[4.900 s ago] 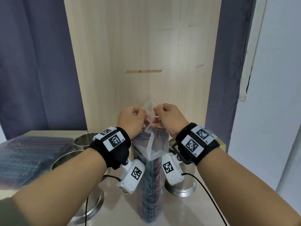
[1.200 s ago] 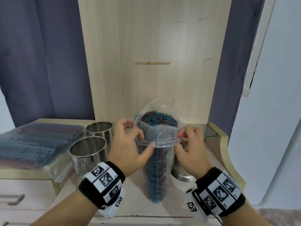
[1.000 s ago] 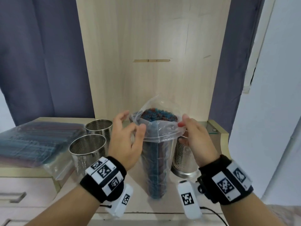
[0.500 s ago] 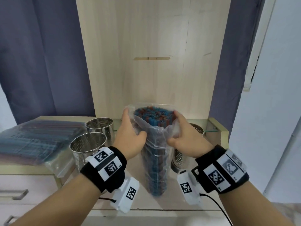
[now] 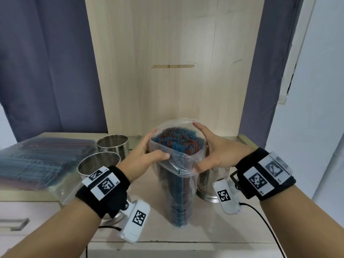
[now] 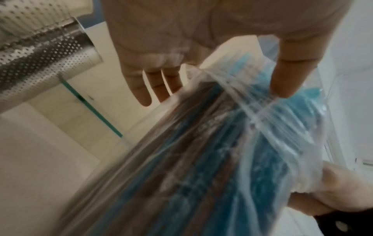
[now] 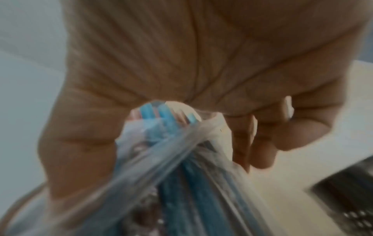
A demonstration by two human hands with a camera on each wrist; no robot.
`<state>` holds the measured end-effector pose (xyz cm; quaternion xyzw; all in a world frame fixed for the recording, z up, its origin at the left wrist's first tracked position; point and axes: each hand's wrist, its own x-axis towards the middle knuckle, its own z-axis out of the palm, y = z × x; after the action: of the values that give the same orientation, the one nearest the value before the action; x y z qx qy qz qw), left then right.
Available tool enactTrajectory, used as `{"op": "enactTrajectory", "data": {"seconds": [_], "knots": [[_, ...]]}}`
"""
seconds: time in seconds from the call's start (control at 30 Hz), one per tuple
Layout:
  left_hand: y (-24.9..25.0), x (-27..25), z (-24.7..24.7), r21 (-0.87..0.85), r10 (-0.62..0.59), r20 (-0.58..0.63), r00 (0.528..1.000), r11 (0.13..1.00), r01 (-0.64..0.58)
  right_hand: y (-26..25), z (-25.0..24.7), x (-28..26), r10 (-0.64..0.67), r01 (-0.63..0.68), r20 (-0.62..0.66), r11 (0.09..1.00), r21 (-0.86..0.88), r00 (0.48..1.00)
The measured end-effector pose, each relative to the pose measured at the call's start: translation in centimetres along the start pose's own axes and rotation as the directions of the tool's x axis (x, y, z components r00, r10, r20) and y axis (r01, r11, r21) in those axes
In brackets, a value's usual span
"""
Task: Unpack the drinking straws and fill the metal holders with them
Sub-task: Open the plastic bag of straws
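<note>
This is looking like a room in a home. A pale wooden cabinet (image 5: 173,81) with a drawer handle (image 5: 14,223) is standing against the wall, and dark blue curtains (image 5: 46,67) are hanging on both sides. Shiny metal holders (image 5: 112,144) and flat packs of straws (image 5: 37,161) are sitting on top.

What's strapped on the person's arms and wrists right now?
Forearms are bare. Each wrist wears a black band: left band, right band, with white plates of black square codes. A white coded camera pod hangs under each wrist, trailing a thin black cable. Both hands are bare.
</note>
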<state>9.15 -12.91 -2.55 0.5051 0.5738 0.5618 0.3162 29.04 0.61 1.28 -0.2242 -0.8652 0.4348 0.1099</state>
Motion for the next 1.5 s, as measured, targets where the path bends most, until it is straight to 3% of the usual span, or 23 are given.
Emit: {"op": "enactTrajectory", "data": {"seconds": [0.1,0.27,0.43,0.5,0.53,0.6,0.67,0.73,0.83,0.97,1.13,1.2,1.27,1.33,1.4,1.5], "knots": [[-0.5,-0.3,-0.2,0.004,0.019,0.065,0.998,1.000,-0.019,0.5,0.5,0.4,-0.045,0.046,0.024,0.999,-0.026,0.999],[-0.6,-1.0,0.5,0.073,0.166,0.131,0.977,0.981,-0.177,1.7,1.2,0.5,-0.082,0.077,0.061,0.993,0.091,0.995],[-0.5,-1.6,0.3,0.118,0.172,0.211,0.962,0.973,-0.200,1.5,2.1,0.3,-0.172,0.148,0.083,0.959,0.240,0.982],[-1.4,-1.5,0.2,0.204,0.166,0.126,0.978,0.960,-0.190,1.2,2.6,0.2,-0.225,0.187,0.108,0.940,0.284,0.968],[-1.7,-1.7,0.2,0.284,0.168,-0.001,0.986,0.945,-0.161,1.4,3.0,0.3,-0.239,0.195,0.118,0.934,0.301,0.964],[-2.5,-2.1,0.4,0.426,0.295,-0.199,0.935,0.885,-0.189,2.2,3.9,0.5,-0.254,0.218,0.068,0.918,0.332,0.965],[-3.1,-2.4,0.8,0.483,0.399,-0.216,0.891,0.837,-0.257,3.1,4.9,0.8,-0.238,0.247,-0.069,0.903,0.352,0.969],[-3.5,-2.2,1.2,0.380,0.379,-0.178,0.908,0.878,-0.291,3.8,5.7,0.9,-0.205,0.241,-0.134,0.899,0.365,0.969],[-4.5,-1.3,1.3,0.229,0.329,-0.110,0.938,0.927,-0.298,3.7,5.5,1.4,-0.323,0.318,-0.056,0.863,0.392,0.945],[-5.2,-0.4,0.8,0.195,0.307,-0.025,0.951,0.935,-0.296,2.2,5.5,2.2,-0.344,0.303,-0.015,0.805,0.509,0.939],[-6.5,-0.1,0.5,0.218,0.231,0.024,0.973,0.948,-0.230,3.6,6.7,2.9,-0.302,0.239,0.072,0.860,0.450,0.951],[-7.1,-0.4,0.6,0.251,0.199,0.001,0.980,0.949,-0.193,4.6,7.2,2.8,-0.248,0.244,-0.043,0.883,0.401,0.968],[-7.3,-0.5,0.9,0.288,0.184,-0.070,0.980,0.945,-0.156,5.1,7.9,2.3,-0.221,0.297,-0.221,0.858,0.419,0.950],[-7.5,-0.2,1.2,0.322,0.206,-0.123,0.971,0.933,-0.157,4.9,8.6,2.1,-0.228,0.400,-0.412,0.825,0.399,0.882],[-7.6,0.5,1.3,0.330,0.227,-0.140,0.964,0.928,-0.170,4.5,9.1,2.0,-0.272,0.452,-0.510,0.850,0.269,0.816],[-7.6,1.4,1.6,0.350,0.221,-0.164,0.961,0.924,-0.153,4.1,9.1,2.0,-0.211,0.319,-0.564,0.942,0.100,0.798]]}}
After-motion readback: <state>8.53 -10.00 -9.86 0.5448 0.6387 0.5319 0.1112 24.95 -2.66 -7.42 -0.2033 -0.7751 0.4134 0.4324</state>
